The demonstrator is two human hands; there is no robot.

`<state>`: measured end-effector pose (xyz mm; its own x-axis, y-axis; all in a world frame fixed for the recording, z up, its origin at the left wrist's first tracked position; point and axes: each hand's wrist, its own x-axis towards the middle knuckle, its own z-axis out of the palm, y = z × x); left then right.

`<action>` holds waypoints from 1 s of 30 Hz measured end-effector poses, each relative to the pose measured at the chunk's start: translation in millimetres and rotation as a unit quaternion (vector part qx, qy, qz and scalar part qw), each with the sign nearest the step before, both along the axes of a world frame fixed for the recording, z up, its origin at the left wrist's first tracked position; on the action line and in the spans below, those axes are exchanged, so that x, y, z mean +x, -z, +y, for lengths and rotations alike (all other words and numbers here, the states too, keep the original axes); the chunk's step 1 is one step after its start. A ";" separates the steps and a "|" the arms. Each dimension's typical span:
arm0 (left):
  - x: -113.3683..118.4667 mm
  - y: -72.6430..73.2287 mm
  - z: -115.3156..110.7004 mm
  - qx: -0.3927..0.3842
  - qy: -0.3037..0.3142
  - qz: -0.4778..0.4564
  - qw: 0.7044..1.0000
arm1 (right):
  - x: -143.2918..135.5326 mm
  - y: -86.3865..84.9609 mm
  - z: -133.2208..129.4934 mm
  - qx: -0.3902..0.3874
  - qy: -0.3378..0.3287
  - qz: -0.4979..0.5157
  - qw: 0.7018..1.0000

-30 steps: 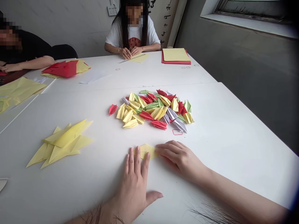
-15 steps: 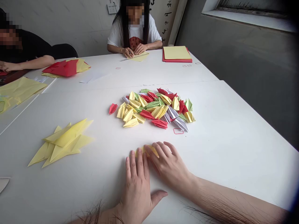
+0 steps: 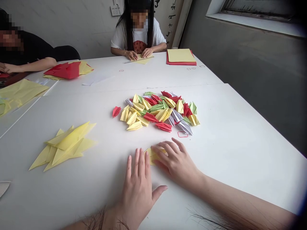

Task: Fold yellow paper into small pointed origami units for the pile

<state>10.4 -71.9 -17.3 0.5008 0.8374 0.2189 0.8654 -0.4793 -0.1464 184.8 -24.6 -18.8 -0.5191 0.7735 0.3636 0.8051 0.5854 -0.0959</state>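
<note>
A folded yellow paper (image 3: 153, 156) lies flat on the white table (image 3: 227, 153), partly covered by fingers. My left hand (image 3: 137, 185) is spread palm down, its fingertips at the paper's left edge and its thumb out to the right. From the right, my right hand (image 3: 176, 159) rests on the paper with bent fingers apart; its thumb is partly hidden. Beyond the hands lies a pile of small folded papers (image 3: 158, 108) in red, yellow, green and pale purple. One red folded piece (image 3: 116, 111) sits apart at its left.
Larger yellow folded papers (image 3: 64, 147) are stacked at the left. Across the table a person (image 3: 139, 38) handles yellow paper and a ruler, beside square sheets (image 3: 181, 56). Another person's arm (image 3: 33, 65) is at the far left, near red and yellow papers (image 3: 67, 70).
My left hand has shifted slightly left and its fingers have straightened. My right hand has moved up a little, and more of the yellow paper shows between the hands.
</note>
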 end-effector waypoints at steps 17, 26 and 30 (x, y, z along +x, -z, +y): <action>-3.9 3.2 12.1 -0.081 0.068 -0.027 0.994 | 11.1 2.4 -10.2 0.030 -0.038 -0.015 0.999; -2.1 3.5 12.8 -0.102 0.061 -0.039 0.992 | 15.1 1.2 -17.1 0.036 0.045 -0.011 0.998; -2.3 3.6 12.5 -0.098 0.060 -0.041 0.992 | 13.4 0.9 -20.8 0.055 0.065 -0.019 0.996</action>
<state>8.1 -59.4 -20.9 0.5875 0.8028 0.1017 0.8049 -0.5927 0.0286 198.2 -45.4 -19.7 -0.4322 0.7918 0.4316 0.8767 0.4810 -0.0045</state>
